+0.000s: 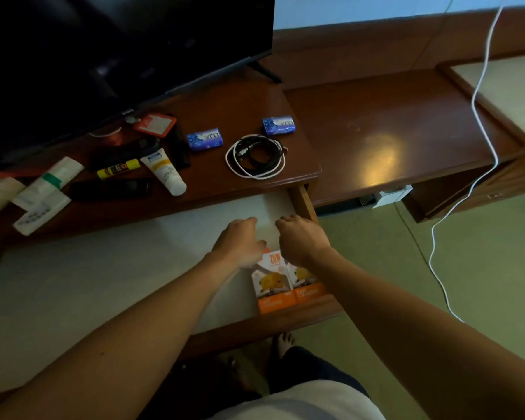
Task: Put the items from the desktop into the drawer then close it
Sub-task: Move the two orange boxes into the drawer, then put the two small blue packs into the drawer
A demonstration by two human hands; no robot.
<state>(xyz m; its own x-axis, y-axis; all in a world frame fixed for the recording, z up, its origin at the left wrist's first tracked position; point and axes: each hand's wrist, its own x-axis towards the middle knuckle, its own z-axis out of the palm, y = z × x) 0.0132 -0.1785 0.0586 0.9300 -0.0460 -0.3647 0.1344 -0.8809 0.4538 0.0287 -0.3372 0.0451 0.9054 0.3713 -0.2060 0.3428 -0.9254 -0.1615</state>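
The wide drawer (pixel 103 283) is pulled out below the desktop, and its bottom is pale. Two orange-and-white boxes (pixel 288 286) lie side by side in its front right corner. My left hand (pixel 240 241) and my right hand (pixel 300 237) hover just above the boxes' far ends, fingers loosely curled, with nothing visible in either. On the desktop (pixel 225 95) lie two blue soap bars (pixel 205 139) (pixel 278 125), a coil of black and white cables (pixel 255 157), a white tube (pixel 164 171), a yellow glue stick (pixel 118 168), a black phone (pixel 109 189) and an orange card holder (pixel 155 125).
A dark TV screen (pixel 103 47) stands at the desk's back left. White-and-green tubes and sachets (pixel 47 186) lie at the left edge. A lower wooden table (pixel 391 131) adjoins on the right, with a white cable (pixel 467 183) hanging across it to the green floor.
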